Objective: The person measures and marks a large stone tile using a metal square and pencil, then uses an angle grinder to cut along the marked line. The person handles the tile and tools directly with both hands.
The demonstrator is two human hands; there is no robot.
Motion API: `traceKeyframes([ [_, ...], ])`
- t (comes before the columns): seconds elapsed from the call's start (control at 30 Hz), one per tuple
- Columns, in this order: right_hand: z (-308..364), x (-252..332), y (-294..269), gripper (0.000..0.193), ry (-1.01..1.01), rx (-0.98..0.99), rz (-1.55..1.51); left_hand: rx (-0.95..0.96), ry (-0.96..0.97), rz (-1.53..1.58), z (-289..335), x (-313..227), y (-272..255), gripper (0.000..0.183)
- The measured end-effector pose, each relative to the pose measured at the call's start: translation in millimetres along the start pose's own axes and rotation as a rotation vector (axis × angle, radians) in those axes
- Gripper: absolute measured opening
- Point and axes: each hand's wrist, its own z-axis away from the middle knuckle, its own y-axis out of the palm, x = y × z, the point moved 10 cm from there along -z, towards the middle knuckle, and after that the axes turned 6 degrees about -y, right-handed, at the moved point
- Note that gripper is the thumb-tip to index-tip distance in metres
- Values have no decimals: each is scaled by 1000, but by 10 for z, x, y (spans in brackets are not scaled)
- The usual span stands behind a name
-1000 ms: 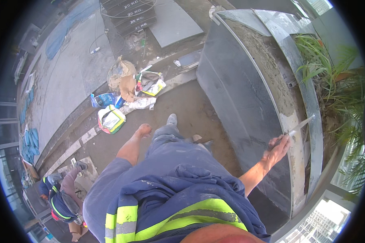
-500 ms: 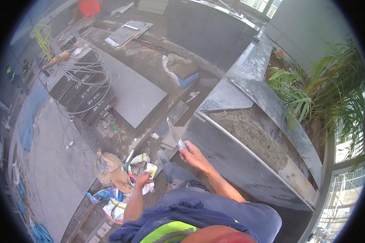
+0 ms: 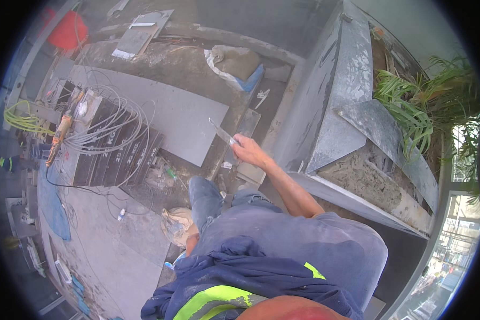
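Note:
My right hand (image 3: 245, 151) is closed around a slim knife (image 3: 222, 131). Its narrow silver blade points forward and left, and the tool touches nothing else. Low on the left, only a small part of my left hand or wrist (image 3: 192, 240) shows past my bent leg; its fingers are hidden. Beside it lies a crumpled tan bag (image 3: 176, 225), mostly covered by my leg. A scrap of blue and white bag (image 3: 175, 261) peeks out below that wrist.
Left, a stack of dark boxes (image 3: 109, 154) carries coiled grey cable (image 3: 106, 130) and an orange power tool (image 3: 61, 133). A large grey slab (image 3: 192, 120) lies beyond. An open sack of sand-coloured material (image 3: 234, 64) stands ahead. Right rises a stone-clad planter (image 3: 352, 96) with leafy plants (image 3: 410, 104).
My view has turned and I am bent lower, my left leg now forward. The knife has swung further left. My left hand, earlier on a printed bag, is now mostly hidden behind my leg.

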Motion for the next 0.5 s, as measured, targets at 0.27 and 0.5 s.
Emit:
traceKeyframes([
  [0.27,-1020,-636,112,42,218,-198,226,29,76,-322,-815,-1669,-685,32],
  [0.5,-1859,-766,-41,38,336,-349,414,12,504,-801,-1831,-4484,-428,31],
])
